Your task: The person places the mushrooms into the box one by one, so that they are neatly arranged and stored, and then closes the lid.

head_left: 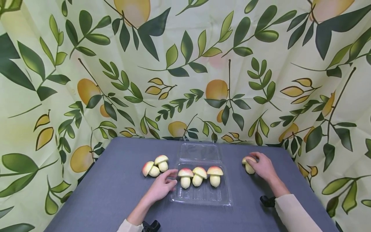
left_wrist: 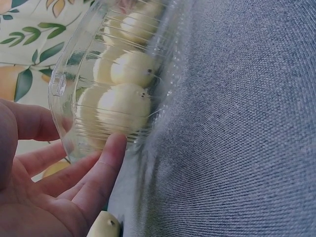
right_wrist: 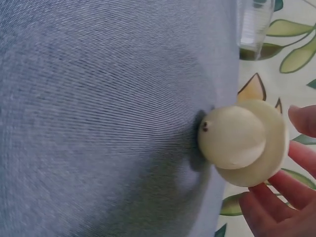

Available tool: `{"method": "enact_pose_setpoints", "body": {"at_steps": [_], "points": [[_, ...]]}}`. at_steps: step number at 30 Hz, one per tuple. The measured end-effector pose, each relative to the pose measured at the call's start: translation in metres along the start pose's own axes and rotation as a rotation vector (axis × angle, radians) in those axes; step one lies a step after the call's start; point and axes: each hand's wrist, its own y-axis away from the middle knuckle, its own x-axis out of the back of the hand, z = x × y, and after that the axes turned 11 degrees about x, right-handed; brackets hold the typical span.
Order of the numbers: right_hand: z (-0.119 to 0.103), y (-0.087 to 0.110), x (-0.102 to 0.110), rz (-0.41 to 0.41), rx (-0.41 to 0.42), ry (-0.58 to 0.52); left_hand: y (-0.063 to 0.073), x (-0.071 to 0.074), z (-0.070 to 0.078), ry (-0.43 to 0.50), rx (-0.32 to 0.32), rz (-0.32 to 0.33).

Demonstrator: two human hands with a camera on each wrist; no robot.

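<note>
Three mushroom-shaped pieces (head_left: 215, 176), cream with pink-tinged caps, lie in a row in a clear plastic clamshell box (head_left: 203, 201) with its lid raised behind. My left hand (head_left: 163, 187) is at the box's left side, fingers loosely extended; in the left wrist view one fingertip (left_wrist: 114, 145) appears against the clear wall. Toward the right, my right hand (head_left: 262, 166) has its fingers around the cap of a single mushroom piece (right_wrist: 234, 138) on the table. Its thumb (right_wrist: 303, 121) is close to the cap edge; contact there is hard to tell.
Two more mushroom pieces (head_left: 150, 169) lie together left of the box, just beyond my left hand. The blue-grey cloth-covered table (head_left: 116, 193) ends at a leaf-and-fruit-patterned curtain (head_left: 188, 112) behind it. The transparent lid (head_left: 200, 152) stretches toward the table's back edge.
</note>
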Motion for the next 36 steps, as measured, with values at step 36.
{"method": "enact_pose_setpoints", "body": {"at_steps": [36], "points": [[-0.028,0.034,-0.013,0.008,-0.014,-0.151,0.000,-0.002,0.002,-0.026,0.003,0.012]]}}
